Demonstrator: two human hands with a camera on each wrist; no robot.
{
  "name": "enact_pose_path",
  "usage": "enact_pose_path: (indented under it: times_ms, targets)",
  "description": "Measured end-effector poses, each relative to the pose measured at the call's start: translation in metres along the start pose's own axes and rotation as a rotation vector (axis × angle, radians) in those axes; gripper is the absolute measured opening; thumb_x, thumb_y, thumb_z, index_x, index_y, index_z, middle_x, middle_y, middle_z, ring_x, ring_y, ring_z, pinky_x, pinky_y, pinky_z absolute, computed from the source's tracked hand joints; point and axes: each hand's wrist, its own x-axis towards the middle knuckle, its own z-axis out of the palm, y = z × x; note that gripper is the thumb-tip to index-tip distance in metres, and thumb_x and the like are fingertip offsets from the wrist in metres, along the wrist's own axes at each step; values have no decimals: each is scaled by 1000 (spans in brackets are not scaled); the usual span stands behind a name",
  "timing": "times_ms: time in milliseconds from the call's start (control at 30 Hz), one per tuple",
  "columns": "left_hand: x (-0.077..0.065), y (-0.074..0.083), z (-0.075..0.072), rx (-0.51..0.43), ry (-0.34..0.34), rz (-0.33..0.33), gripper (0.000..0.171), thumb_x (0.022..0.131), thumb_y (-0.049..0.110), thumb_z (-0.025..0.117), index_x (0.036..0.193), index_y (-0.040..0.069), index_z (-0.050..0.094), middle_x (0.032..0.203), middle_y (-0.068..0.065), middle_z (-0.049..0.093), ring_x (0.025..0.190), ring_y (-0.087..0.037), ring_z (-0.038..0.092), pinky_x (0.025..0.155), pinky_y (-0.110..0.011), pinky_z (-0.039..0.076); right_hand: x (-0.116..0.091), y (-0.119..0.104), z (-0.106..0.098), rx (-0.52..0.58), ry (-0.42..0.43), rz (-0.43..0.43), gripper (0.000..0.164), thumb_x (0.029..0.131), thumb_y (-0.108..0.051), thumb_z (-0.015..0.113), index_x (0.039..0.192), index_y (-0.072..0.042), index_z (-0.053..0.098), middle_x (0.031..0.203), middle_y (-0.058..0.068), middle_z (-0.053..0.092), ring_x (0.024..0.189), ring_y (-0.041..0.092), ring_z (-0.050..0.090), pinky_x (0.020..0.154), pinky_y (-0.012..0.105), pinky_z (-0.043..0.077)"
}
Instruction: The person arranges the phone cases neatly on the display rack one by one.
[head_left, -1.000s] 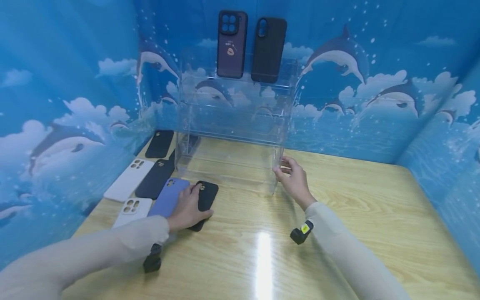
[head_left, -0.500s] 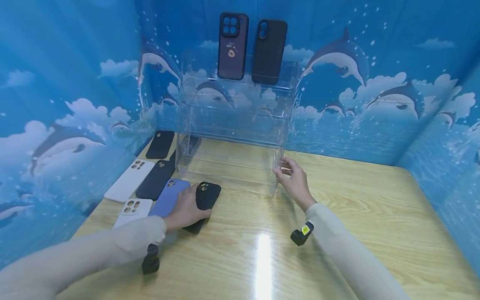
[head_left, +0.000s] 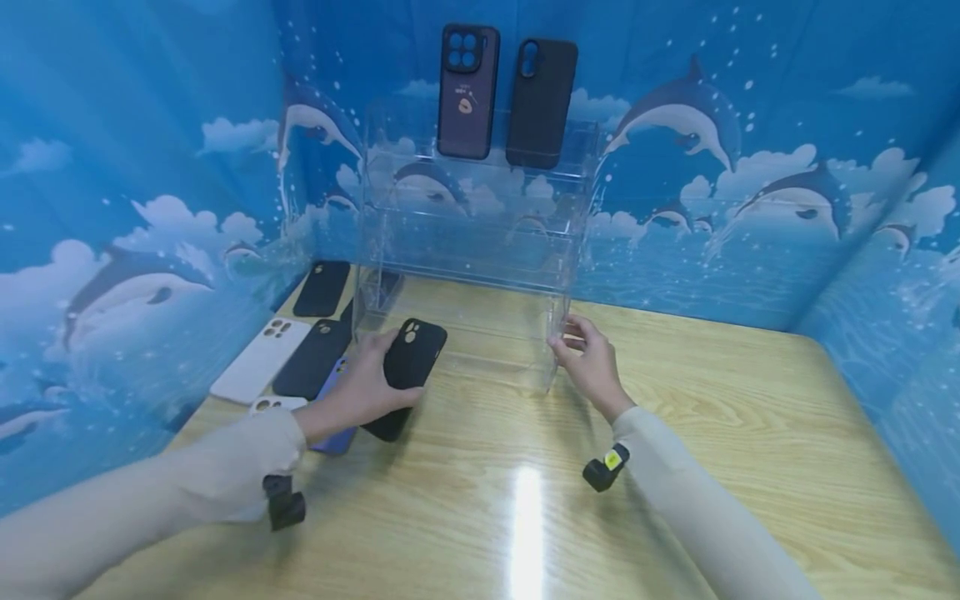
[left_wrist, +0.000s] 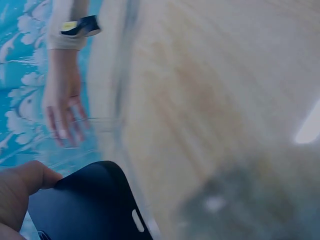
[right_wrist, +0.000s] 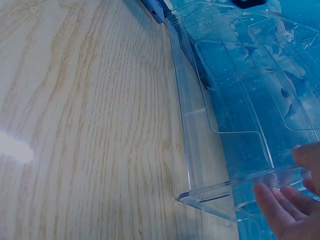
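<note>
While left hand [head_left: 362, 386] grips matte-black case [head_left: 415, 357] | right hand [head_left: 592, 365] pinches clear tiered rack [head_left: 472, 242]

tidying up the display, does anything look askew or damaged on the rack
Slightly: at the top of the rack, the black case tilts more than the purple case beside it, so the pair looks uneven. No damage shows.

free room over the near table [head_left: 465, 508]; transparent rack [head_left: 468, 250] blocks behind.
</note>
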Motion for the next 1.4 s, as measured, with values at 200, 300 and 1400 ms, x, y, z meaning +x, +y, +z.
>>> enact_pose_path:
  times_ms: [200, 300, 1400]
  targets:
    - [7, 20, -34, 21, 56, 30, 100, 81, 42, 72, 153, 3, 15, 151, -26, 21, 126, -41, 41, 96, -57, 42, -1, -2, -1, -11, -12, -2, 54, 96, -14, 59, 144, -2, 38, 138, 23, 47, 121, 36, 53, 84, 32, 55]
    - [12, 32, -51, 18, 107, 43, 102, 81, 44, 72, 154, 4, 12, 153, -24, 19, 127, -39, 40, 99, -57, 40, 0, -2, -2, -12, -17, -2, 55, 96, -15, 59, 144, -2, 37, 138, 23, 47, 121, 36, 53, 86, 33, 55]
    - [101, 134, -189, -228, 720, 206, 81, 86, 50, 64, 150, 23, 23, 139, 1, 34, 116, -2, 35, 99, -16, 35, -2, -1, -1, -18, -4, -9, 54, 95, -15, 60, 143, 0, 39, 134, 23, 50, 118, 37, 55, 82, 33, 56]
